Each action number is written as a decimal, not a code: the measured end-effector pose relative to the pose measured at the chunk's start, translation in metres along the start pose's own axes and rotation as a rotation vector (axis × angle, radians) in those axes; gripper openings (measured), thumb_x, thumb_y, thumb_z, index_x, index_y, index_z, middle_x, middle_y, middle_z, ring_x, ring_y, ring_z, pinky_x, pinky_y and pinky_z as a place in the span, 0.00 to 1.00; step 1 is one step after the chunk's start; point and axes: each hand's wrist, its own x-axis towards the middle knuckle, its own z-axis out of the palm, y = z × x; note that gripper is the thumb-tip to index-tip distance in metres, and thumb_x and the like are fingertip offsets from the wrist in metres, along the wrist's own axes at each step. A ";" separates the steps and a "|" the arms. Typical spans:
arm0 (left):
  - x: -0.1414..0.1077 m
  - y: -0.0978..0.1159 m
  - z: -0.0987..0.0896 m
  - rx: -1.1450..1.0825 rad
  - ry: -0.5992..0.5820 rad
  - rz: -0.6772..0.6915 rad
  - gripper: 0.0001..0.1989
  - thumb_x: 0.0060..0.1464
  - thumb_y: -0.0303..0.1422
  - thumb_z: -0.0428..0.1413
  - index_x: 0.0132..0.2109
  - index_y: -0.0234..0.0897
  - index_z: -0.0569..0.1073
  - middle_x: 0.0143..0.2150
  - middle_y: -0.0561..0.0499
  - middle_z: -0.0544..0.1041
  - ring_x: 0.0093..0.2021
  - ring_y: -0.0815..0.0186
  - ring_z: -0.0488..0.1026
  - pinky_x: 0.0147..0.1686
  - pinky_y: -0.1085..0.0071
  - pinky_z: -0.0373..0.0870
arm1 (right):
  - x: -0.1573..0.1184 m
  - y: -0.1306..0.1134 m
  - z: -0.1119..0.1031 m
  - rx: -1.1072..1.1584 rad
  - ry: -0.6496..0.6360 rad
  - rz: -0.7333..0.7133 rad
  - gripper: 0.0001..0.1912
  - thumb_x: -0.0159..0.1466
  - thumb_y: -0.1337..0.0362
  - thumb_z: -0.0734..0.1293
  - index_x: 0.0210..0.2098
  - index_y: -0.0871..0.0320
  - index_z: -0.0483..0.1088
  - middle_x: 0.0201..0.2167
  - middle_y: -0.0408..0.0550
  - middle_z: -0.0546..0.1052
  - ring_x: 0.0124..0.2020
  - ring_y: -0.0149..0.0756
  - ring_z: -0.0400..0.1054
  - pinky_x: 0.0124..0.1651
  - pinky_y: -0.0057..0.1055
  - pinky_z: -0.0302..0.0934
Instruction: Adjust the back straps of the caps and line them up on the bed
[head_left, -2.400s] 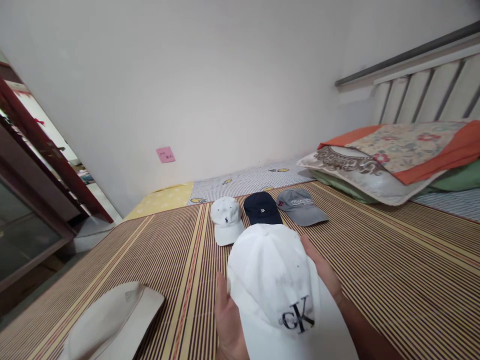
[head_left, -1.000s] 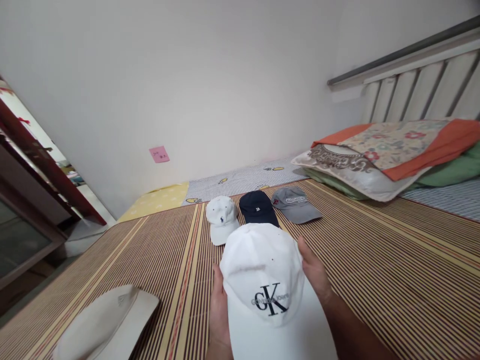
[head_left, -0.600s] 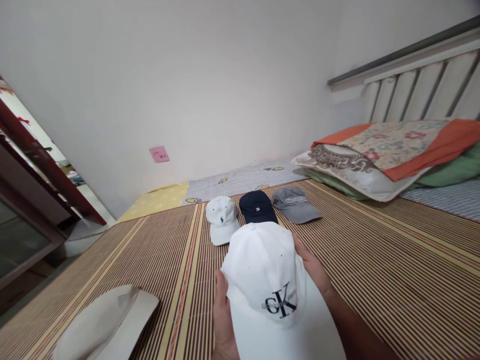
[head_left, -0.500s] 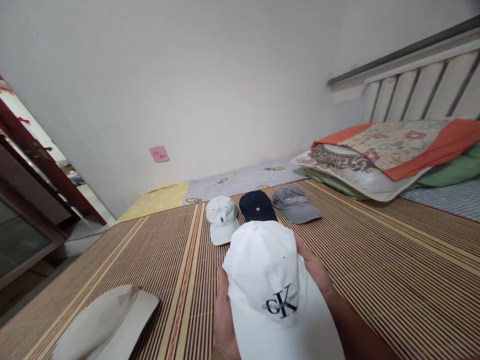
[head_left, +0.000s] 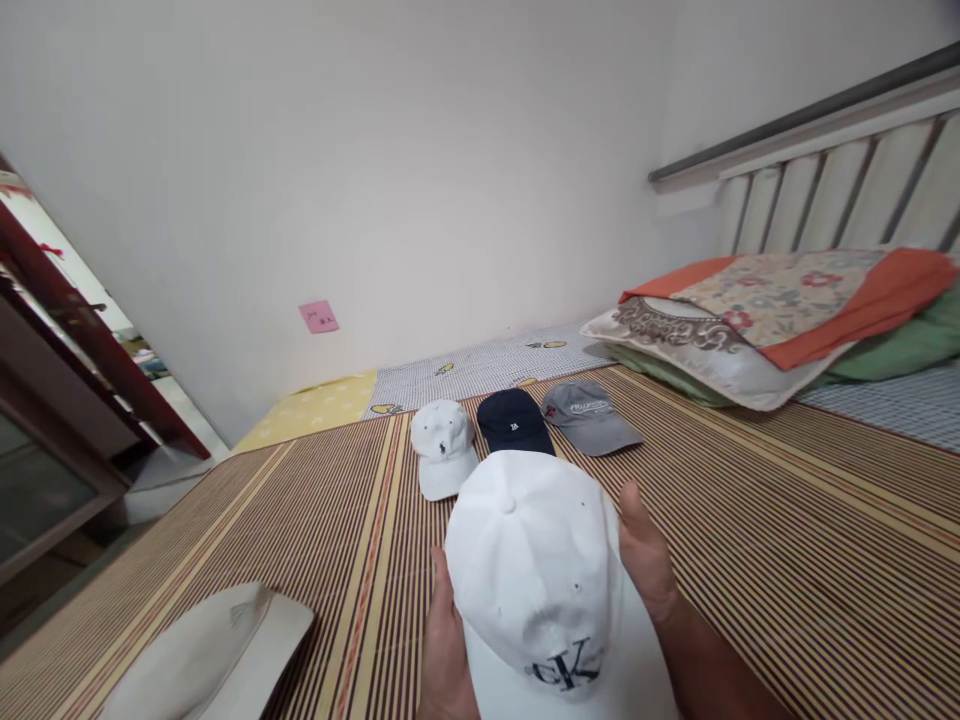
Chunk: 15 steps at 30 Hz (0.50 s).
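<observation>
A white cap with dark CK letters [head_left: 536,570] is held at the bottom centre, its crown facing up and its brim toward me. My left hand [head_left: 445,650] grips its left side, with the thumb along the edge. On the right side my right hand [head_left: 646,560] holds it, thumb raised; the other fingers are hidden behind the cap. Beyond it lie a small white cap [head_left: 442,445], a dark navy cap [head_left: 514,420] and a grey cap [head_left: 592,418] in a row. A beige cap [head_left: 202,655] rests at the lower left.
The caps lie on a striped mat [head_left: 322,540]. Folded bedding and a pillow [head_left: 780,300] are stacked at the right, below a white radiator [head_left: 817,190] and a grey pipe. A pink note [head_left: 319,316] is on the wall. A door [head_left: 97,330] stands at the far left.
The CK cap has tipped so that more of its crown top shows and the letters sit lower. My right hand has shifted slightly right, its thumb now raised. The view has moved slightly.
</observation>
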 end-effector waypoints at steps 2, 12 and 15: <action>0.000 0.000 -0.002 -0.002 0.006 0.002 0.40 0.65 0.61 0.34 0.73 0.43 0.60 0.74 0.46 0.63 0.77 0.51 0.49 0.75 0.51 0.38 | 0.001 0.000 -0.003 0.005 0.019 0.040 0.42 0.60 0.33 0.66 0.60 0.58 0.73 0.57 0.58 0.80 0.67 0.60 0.64 0.71 0.57 0.52; 0.009 0.001 0.002 0.005 -0.133 0.069 0.36 0.70 0.54 0.31 0.67 0.43 0.71 0.67 0.49 0.73 0.76 0.57 0.52 0.75 0.59 0.31 | 0.006 -0.016 -0.003 -0.046 0.075 0.091 0.35 0.67 0.39 0.61 0.61 0.59 0.73 0.56 0.57 0.81 0.65 0.53 0.69 0.69 0.53 0.57; 0.009 0.003 0.002 0.028 -0.102 0.035 0.36 0.69 0.54 0.31 0.67 0.43 0.70 0.70 0.48 0.69 0.77 0.57 0.47 0.75 0.58 0.30 | 0.006 -0.016 -0.001 -0.040 0.078 0.105 0.33 0.69 0.42 0.60 0.62 0.59 0.72 0.56 0.57 0.81 0.64 0.53 0.69 0.70 0.53 0.57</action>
